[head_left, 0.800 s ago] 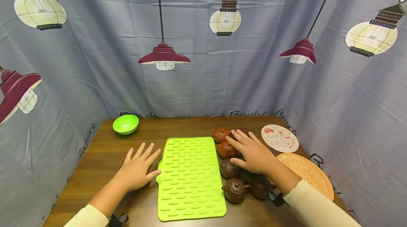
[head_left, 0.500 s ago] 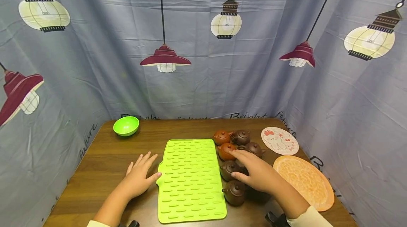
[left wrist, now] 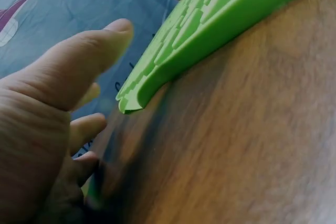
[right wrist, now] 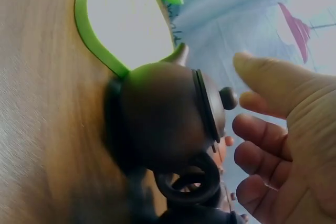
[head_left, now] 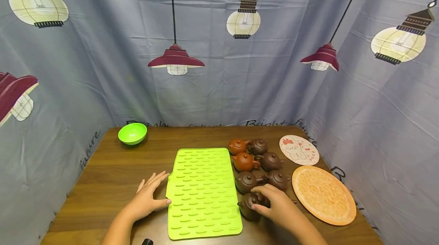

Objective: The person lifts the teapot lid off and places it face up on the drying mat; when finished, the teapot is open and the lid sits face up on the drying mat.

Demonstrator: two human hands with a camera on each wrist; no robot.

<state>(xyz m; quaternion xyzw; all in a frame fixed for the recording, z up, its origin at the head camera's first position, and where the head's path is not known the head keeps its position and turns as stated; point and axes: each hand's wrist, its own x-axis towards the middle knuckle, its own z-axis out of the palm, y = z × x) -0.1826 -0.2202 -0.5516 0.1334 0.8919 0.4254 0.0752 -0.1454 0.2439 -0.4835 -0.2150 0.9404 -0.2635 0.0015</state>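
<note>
My right hand [head_left: 276, 207] hovers over the nearest dark brown teapot [head_left: 246, 207], thumb and fingers bent loosely around its lid knob. In the right wrist view a gap shows between the thumb and the knob [right wrist: 228, 98]; the fingers hold nothing. That teapot stands upright, its spout toward the green ridged mat [head_left: 204, 195]. Beside the mat's left edge is my left hand [head_left: 144, 201], fingers spread and relaxed, thumb close to the edge. Whether that thumb touches the mat, I cannot tell. Farther back, two orange-brown teapots [head_left: 244, 162] and several dark ones [head_left: 271, 160] stand in two columns.
A green bowl [head_left: 132, 133] stands at the back left of the wooden table [head_left: 103, 184]. On the right lie a round rabbit-print mat [head_left: 299, 150] and a larger orange round mat [head_left: 324, 195]. A grey curtain [head_left: 202, 100] encloses the table's back and sides.
My right hand has come down and toward me, from above the orange-brown teapots to the nearest dark one. The left hand has drawn back slightly along the mat.
</note>
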